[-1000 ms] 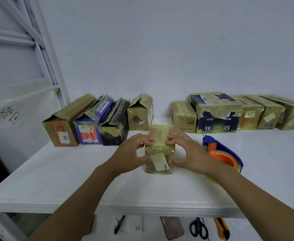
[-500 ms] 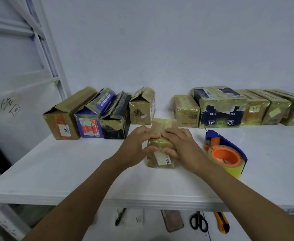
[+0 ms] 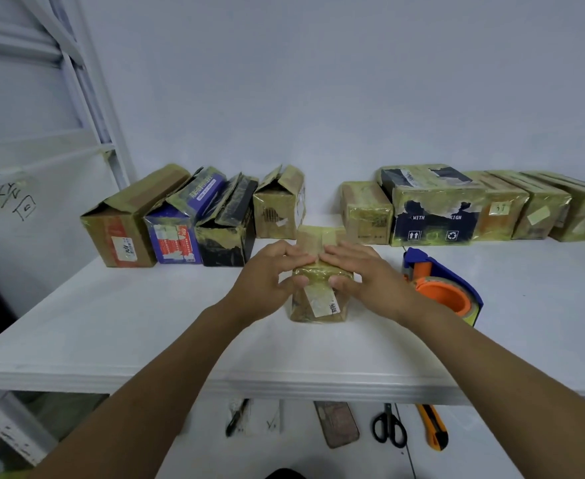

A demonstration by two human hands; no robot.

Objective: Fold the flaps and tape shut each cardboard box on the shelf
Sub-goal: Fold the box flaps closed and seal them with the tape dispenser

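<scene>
A small tape-covered cardboard box stands in the middle of the white shelf. My left hand and my right hand lie over its top from either side, fingers pressing the flaps down, thumbs against the front face. A rear flap still sticks up behind my fingers. A blue and orange tape dispenser sits just right of my right hand. Several boxes with open flaps line the back left; several taped boxes line the back right.
A white wall rises behind the boxes and a shelf upright stands at the left. On a lower surface in front lie scissors, an orange utility knife, a phone and a pen.
The front flap that stood up a second ago is now folded down under my fingers. Both hands have moved onto the top of the small box.
</scene>
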